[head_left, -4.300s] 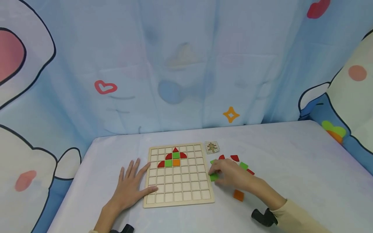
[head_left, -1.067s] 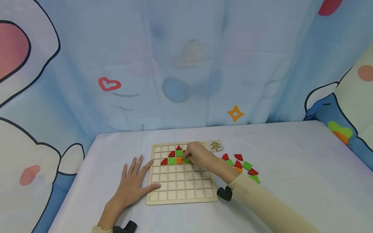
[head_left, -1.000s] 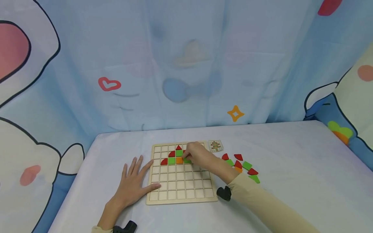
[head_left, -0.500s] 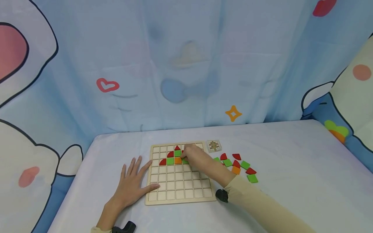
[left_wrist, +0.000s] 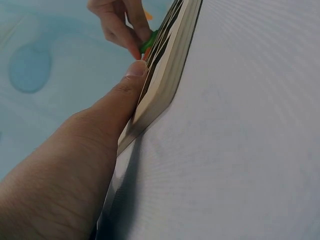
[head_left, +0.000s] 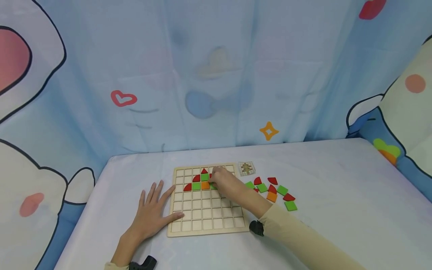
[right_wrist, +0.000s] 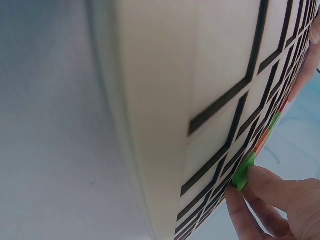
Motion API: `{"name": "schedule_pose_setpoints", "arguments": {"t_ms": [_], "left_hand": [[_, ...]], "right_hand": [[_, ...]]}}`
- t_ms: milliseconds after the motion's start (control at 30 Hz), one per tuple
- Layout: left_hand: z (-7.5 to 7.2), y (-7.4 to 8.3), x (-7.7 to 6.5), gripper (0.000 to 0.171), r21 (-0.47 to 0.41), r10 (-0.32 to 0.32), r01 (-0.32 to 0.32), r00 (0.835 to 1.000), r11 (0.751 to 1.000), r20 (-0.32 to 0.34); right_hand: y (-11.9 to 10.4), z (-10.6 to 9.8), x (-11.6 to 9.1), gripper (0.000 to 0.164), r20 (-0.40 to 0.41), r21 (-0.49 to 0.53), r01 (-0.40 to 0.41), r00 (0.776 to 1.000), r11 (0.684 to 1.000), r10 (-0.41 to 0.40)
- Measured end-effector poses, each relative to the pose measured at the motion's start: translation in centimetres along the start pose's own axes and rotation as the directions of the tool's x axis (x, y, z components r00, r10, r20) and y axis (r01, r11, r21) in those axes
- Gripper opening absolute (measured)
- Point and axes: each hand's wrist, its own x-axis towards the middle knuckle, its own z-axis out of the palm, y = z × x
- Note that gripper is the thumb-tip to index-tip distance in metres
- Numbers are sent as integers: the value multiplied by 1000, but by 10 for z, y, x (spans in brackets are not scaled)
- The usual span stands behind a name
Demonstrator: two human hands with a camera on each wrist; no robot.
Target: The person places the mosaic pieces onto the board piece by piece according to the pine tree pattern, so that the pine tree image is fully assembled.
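A wooden grid board (head_left: 207, 225) lies flat on the table. Near its far side, red, green and orange tiles fill some cells, among them an orange square (head_left: 205, 185). Beside that orange square, my right hand (head_left: 231, 186) pinches a green tile (right_wrist: 243, 172) between thumb and fingers, down at the board's surface. The right wrist view shows this tile tilted against the grid; the hand partly hides it in the head view. My left hand (head_left: 150, 212) rests at the board's left edge, fingers spread, with the thumb (left_wrist: 135, 75) on the frame.
Several loose tiles lie right of the board, including a green square (head_left: 291, 206), an orange square (head_left: 271, 197) and a red piece (head_left: 272, 181). A small pattern card (head_left: 247, 168) lies by the board's far right corner. A printed curtain (head_left: 216, 82) hangs behind the table.
Since the oldest frame, my right hand has moved left from the loose tiles onto the board with a green tile. Over the last second it stays nearly still there; my left hand has not moved.
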Motion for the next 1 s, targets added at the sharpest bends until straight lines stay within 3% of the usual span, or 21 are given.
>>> {"name": "schedule_pose_setpoints", "arguments": {"t_ms": [500, 633, 800, 1000], "left_hand": [[-1, -1, -1, 94, 3, -5, 5, 1000, 1000, -1], [-1, -1, 0, 94, 6, -4, 4, 1000, 1000, 1], [-1, -1, 1, 94, -2, 3, -3, 1000, 1000, 0], [0, -1, 0, 94, 0, 1, -1, 1000, 1000, 1]], "right_hand": [[-6, 4, -1, 15, -9, -151, 19, 1000, 988, -21], [-1, 1, -2, 15, -23, -74, 31, 999, 997, -33], [9, -5, -7, 22, 16, 55, 36, 999, 998, -37], [27, -18, -23, 26, 17, 156, 104, 994, 982, -108]]}}
